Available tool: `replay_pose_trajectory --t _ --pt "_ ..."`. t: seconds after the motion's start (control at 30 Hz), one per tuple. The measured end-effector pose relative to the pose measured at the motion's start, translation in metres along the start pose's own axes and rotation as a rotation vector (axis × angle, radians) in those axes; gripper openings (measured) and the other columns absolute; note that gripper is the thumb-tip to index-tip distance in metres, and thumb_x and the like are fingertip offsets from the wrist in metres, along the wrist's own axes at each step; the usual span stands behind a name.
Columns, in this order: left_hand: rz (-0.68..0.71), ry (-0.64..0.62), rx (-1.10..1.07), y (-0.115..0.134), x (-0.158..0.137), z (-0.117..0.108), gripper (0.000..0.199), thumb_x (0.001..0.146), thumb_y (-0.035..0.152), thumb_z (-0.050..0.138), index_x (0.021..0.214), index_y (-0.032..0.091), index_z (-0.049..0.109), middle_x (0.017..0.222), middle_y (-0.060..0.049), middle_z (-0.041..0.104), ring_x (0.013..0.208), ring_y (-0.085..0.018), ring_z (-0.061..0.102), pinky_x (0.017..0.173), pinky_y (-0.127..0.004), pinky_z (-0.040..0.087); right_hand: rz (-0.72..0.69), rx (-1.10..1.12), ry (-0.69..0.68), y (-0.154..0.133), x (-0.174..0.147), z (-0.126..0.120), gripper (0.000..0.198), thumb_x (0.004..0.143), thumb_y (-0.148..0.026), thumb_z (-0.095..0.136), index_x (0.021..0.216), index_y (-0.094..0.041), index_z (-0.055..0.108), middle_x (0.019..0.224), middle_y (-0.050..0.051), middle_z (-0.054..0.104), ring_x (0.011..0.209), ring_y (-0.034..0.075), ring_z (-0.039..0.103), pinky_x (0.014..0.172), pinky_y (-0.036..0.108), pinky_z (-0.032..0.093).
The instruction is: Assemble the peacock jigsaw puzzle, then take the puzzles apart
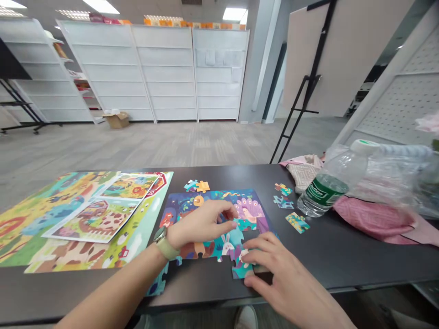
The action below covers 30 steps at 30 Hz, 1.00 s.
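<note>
A partly assembled jigsaw puzzle (pixel 187 208) with a dark blue border and animal pictures lies on the dark table. My left hand (pixel 206 223), wearing a watch at the wrist, hovers over its middle; thumb and fingers are apart with nothing seen between them. At the lower right of the puzzle, my right hand (pixel 274 267) grips a teal and purple puzzle piece (pixel 241 271), thumb at its near edge and fingertips on its upper part. That piece touches or nearly touches the assembled section. Another teal puzzle piece (pixel 157 283) lies partly hidden behind my left forearm.
Loose puzzle pieces (pixel 202 186) lie beyond the puzzle; several more pieces (pixel 297 222) lie to its right. A water bottle (pixel 324 189) stands beside a pink cloth bag (pixel 370 219). Illustrated sheets (pixel 137 246) and smaller picture cards (pixel 99 221) cover the left side of the table (pixel 329 260).
</note>
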<state>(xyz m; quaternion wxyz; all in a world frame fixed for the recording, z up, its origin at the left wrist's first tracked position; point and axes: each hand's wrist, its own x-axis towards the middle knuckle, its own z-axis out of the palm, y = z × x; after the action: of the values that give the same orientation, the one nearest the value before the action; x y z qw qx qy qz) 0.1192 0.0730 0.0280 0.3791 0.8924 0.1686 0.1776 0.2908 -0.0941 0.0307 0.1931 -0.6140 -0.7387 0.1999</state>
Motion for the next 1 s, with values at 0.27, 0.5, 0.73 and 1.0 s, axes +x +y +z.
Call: replay_pose_trajectory --t 0.27,0.5,0.73,1.0 --pt "0.127 -0.144 0.201 0.001 -0.003 0.012 0.031 0.080 0.033 0.079 0.106 0.021 0.066 0.105 -0.004 0.064 0.102 -0.023 0.058 0.090 -0.033 0.044 0.038 -0.063 -0.043 0.000 -0.003 0.001 0.016 0.089 -0.023 0.066 0.097 -0.029 0.078 0.122 0.004 0.067 0.117 0.025 0.054 0.101 0.042 0.049" --pt "0.124 -0.182 0.164 0.001 -0.002 0.017 0.022 0.081 0.028 0.080 0.101 0.023 0.070 0.105 -0.003 0.061 0.103 -0.021 0.057 0.093 -0.032 0.043 0.086 -0.028 -0.056 0.004 0.000 -0.002 0.015 0.088 -0.027 0.068 0.098 -0.031 0.079 0.129 0.005 0.062 0.123 0.025 0.052 0.105 0.039 0.047" --pt "0.093 -0.182 0.150 0.001 -0.001 0.017 0.018 0.080 0.027 0.081 0.095 0.022 0.072 0.105 -0.003 0.063 0.103 -0.022 0.058 0.094 -0.033 0.042 0.089 0.034 -0.056 0.009 -0.003 -0.003 0.016 0.089 -0.029 0.068 0.097 -0.036 0.079 0.129 0.001 0.059 0.126 0.023 0.048 0.107 0.037 0.044" --pt "0.092 -0.194 0.154 0.002 -0.001 0.017 0.021 0.082 0.028 0.080 0.099 0.022 0.069 0.104 -0.003 0.064 0.103 -0.023 0.058 0.093 -0.035 0.042 0.217 0.175 0.013 0.018 -0.005 -0.013 0.029 0.074 -0.022 0.080 0.098 -0.024 0.063 0.113 0.002 0.058 0.109 0.020 0.053 0.093 0.032 0.049"
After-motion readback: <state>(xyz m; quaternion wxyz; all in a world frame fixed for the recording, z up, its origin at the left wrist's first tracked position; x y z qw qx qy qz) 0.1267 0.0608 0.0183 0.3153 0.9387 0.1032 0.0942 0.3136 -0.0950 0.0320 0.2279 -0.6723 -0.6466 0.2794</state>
